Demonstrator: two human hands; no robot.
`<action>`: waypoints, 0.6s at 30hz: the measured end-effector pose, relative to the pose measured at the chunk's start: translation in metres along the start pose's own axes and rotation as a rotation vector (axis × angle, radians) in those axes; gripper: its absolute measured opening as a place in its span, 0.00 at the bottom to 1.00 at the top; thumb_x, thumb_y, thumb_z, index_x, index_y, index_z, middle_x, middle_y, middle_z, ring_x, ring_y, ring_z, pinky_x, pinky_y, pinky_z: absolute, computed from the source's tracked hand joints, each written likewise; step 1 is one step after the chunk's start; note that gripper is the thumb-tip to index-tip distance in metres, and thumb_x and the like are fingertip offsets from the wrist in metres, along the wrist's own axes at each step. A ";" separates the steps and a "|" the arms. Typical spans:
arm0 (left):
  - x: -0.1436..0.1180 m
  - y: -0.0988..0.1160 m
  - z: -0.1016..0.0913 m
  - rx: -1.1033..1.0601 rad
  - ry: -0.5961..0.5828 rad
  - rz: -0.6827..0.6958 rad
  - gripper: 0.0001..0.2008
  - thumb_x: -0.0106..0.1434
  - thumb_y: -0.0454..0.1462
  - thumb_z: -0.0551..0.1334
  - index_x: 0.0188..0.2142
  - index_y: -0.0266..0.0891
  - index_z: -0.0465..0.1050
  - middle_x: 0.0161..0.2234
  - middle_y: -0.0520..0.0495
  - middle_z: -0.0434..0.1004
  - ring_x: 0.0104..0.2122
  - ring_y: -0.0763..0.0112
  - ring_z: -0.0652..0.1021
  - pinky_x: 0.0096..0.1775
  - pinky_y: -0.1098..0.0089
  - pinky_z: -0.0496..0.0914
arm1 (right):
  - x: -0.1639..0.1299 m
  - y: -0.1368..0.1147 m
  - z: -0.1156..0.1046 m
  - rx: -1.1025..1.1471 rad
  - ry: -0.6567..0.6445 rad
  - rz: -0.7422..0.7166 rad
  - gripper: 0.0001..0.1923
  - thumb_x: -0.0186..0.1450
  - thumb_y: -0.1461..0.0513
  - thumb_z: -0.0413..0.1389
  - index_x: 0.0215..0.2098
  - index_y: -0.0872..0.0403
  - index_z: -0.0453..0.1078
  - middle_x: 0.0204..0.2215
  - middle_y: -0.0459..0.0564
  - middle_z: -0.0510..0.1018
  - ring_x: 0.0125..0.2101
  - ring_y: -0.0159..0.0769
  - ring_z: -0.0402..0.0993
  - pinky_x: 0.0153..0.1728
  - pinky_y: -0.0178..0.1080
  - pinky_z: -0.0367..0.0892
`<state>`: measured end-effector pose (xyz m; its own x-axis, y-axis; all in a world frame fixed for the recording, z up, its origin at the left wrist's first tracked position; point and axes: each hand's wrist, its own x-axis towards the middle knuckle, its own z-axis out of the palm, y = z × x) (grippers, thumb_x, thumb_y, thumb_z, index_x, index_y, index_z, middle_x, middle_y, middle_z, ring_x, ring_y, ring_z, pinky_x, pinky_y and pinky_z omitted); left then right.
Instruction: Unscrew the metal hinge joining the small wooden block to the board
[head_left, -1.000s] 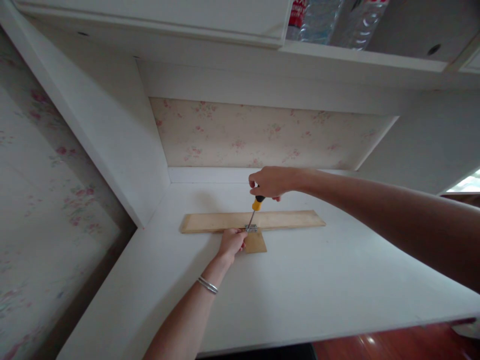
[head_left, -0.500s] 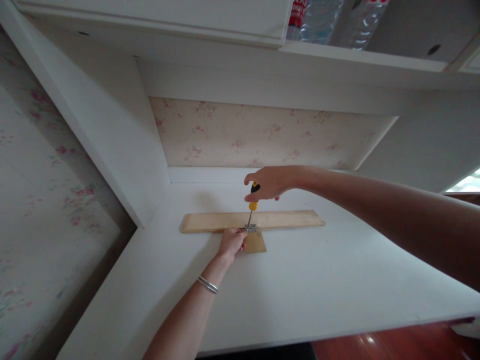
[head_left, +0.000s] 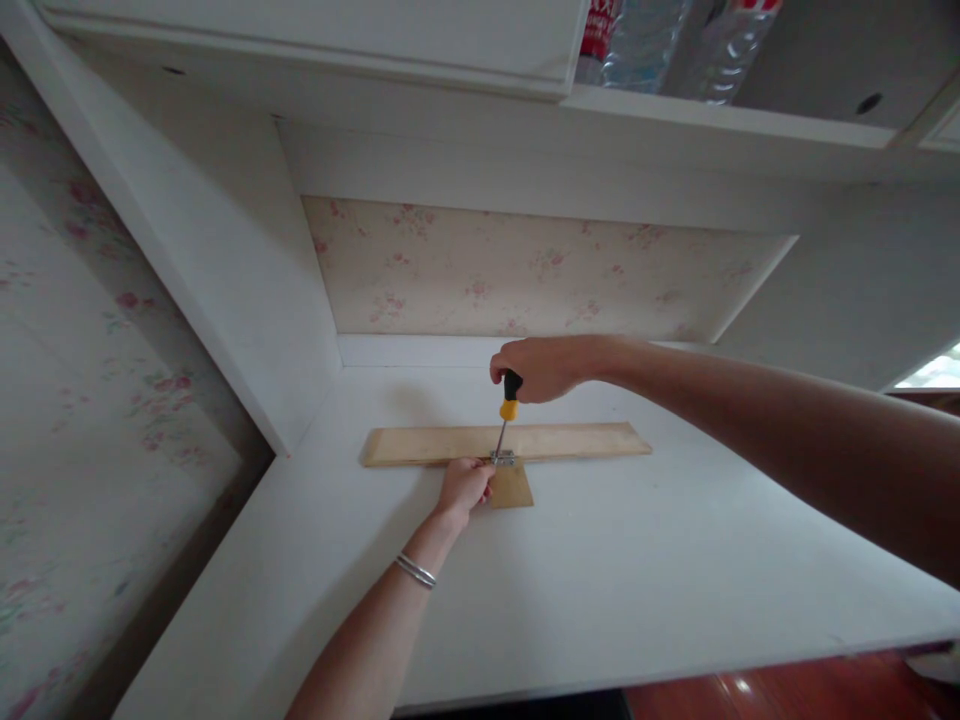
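- Your right grip (head_left: 541, 369): clamped on the screwdriver (head_left: 509, 409), fingers wrapped round its black-and-yellow handle; forearm enters from the right.
- Screwdriver: near upright, slightly tilted; shaft runs down to the left part of the metal hinge (head_left: 505, 458). Exact tip contact too small to tell.
- Your left grip (head_left: 464, 485): fingertips together at the hinge's left end; cannot tell whether they pinch hinge, wood or both.
- Hinge: at the near edge of the plank (head_left: 577, 440), where the small wood piece (head_left: 513, 488) meets it.
- Plank: lies lengthwise on the white desk (head_left: 637, 570); the wood piece juts from it towards you.
- Bracelet (head_left: 416, 571): silver, round your left forearm near the wrist.
- Surroundings: floral wallpaper (head_left: 480, 270) behind the desk; clear bottles (head_left: 645, 45) on the shelf above.
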<state>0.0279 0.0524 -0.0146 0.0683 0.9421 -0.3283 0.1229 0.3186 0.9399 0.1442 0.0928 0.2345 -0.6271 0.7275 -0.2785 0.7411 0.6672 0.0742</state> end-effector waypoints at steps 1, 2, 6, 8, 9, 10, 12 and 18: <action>0.000 0.000 0.000 -0.003 -0.002 0.004 0.10 0.54 0.37 0.60 0.20 0.35 0.67 0.13 0.53 0.64 0.14 0.78 0.64 0.17 0.75 0.54 | 0.000 0.000 0.000 -0.002 0.022 -0.003 0.23 0.55 0.59 0.57 0.49 0.55 0.68 0.44 0.57 0.76 0.39 0.41 0.73 0.33 0.36 0.62; 0.000 0.000 0.000 -0.007 -0.001 0.006 0.10 0.54 0.37 0.60 0.20 0.35 0.67 0.13 0.53 0.64 0.14 0.78 0.65 0.17 0.75 0.54 | 0.000 -0.001 0.000 0.000 0.018 0.029 0.25 0.56 0.57 0.57 0.51 0.55 0.66 0.43 0.57 0.76 0.38 0.42 0.73 0.33 0.37 0.62; -0.001 0.002 0.000 -0.020 0.009 0.003 0.09 0.54 0.35 0.60 0.19 0.35 0.67 0.13 0.54 0.64 0.14 0.79 0.64 0.17 0.76 0.54 | -0.001 0.000 -0.002 0.026 -0.104 0.180 0.22 0.63 0.53 0.48 0.50 0.57 0.67 0.28 0.54 0.78 0.27 0.40 0.74 0.30 0.39 0.61; -0.002 0.002 0.000 -0.019 0.006 0.007 0.10 0.54 0.35 0.60 0.19 0.35 0.67 0.12 0.54 0.64 0.13 0.79 0.64 0.17 0.76 0.54 | -0.002 0.001 -0.003 0.020 -0.116 0.114 0.20 0.61 0.58 0.51 0.50 0.56 0.67 0.34 0.55 0.79 0.31 0.39 0.74 0.31 0.37 0.62; -0.002 0.002 0.000 -0.019 0.004 0.009 0.10 0.54 0.35 0.61 0.19 0.35 0.67 0.13 0.54 0.64 0.13 0.79 0.64 0.17 0.76 0.54 | -0.003 0.001 -0.004 0.012 -0.100 0.074 0.22 0.58 0.60 0.54 0.51 0.55 0.66 0.40 0.56 0.78 0.35 0.40 0.74 0.31 0.37 0.62; -0.003 0.003 0.000 -0.018 0.003 0.009 0.10 0.54 0.35 0.61 0.19 0.35 0.67 0.13 0.54 0.64 0.14 0.79 0.64 0.17 0.75 0.54 | -0.003 0.002 -0.004 0.002 -0.082 0.047 0.26 0.56 0.60 0.57 0.53 0.55 0.66 0.45 0.57 0.75 0.38 0.41 0.74 0.32 0.36 0.62; -0.003 0.003 0.000 -0.017 0.007 0.006 0.10 0.54 0.35 0.61 0.19 0.35 0.67 0.13 0.54 0.64 0.14 0.79 0.64 0.17 0.75 0.54 | -0.004 0.003 -0.003 -0.003 -0.069 0.079 0.30 0.55 0.55 0.58 0.55 0.55 0.64 0.47 0.58 0.74 0.39 0.43 0.74 0.31 0.37 0.62; -0.005 0.005 0.000 -0.040 0.015 -0.026 0.07 0.54 0.36 0.62 0.22 0.34 0.70 0.13 0.54 0.64 0.15 0.79 0.65 0.18 0.76 0.54 | 0.001 0.009 0.002 0.092 -0.131 0.199 0.24 0.62 0.51 0.50 0.53 0.55 0.64 0.36 0.54 0.78 0.23 0.36 0.74 0.27 0.38 0.61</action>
<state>0.0285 0.0496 -0.0083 0.0503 0.9349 -0.3512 0.0849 0.3464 0.9342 0.1507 0.0990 0.2327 -0.4345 0.8123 -0.3891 0.8695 0.4909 0.0539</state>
